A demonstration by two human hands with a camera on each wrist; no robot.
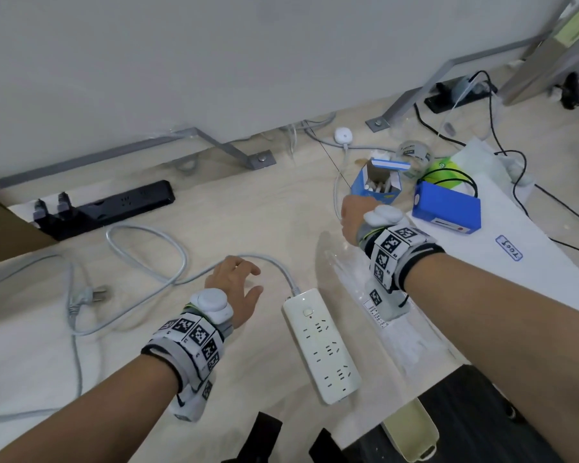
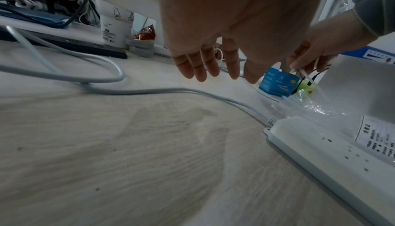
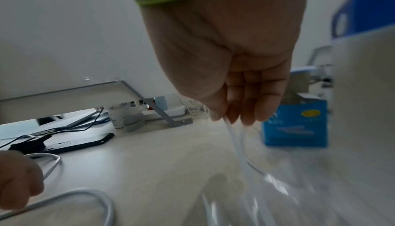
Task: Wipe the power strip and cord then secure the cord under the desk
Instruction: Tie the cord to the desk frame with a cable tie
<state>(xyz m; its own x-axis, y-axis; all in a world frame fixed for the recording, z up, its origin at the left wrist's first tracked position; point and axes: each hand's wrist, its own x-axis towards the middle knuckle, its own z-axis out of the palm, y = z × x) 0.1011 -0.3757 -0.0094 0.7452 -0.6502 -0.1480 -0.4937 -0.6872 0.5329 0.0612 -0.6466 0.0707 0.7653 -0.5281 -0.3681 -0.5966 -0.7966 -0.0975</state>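
The white power strip (image 1: 321, 345) lies flat on the pale floor, its grey cord (image 1: 147, 259) looping left to a loose plug (image 1: 91, 295). My left hand (image 1: 254, 279) hovers just over the cord near the strip, fingers (image 2: 205, 67) straight and spread, holding nothing. My right hand (image 1: 351, 212) is farther back, beside a blue carton. It pinches a thin white cable tie (image 3: 233, 135) whose lower end hangs towards a clear plastic bag (image 1: 348, 279) to the right of the strip. In the left wrist view the same pinch (image 2: 307, 77) shows.
A black power strip (image 1: 107, 208) lies at the back left by the desk's metal leg bracket (image 1: 258, 160). An open blue carton (image 1: 378, 185), a blue battery pack (image 1: 447, 208), a tape roll (image 1: 413, 153) and black cables crowd the back right. A white board (image 1: 515, 262) lies right.
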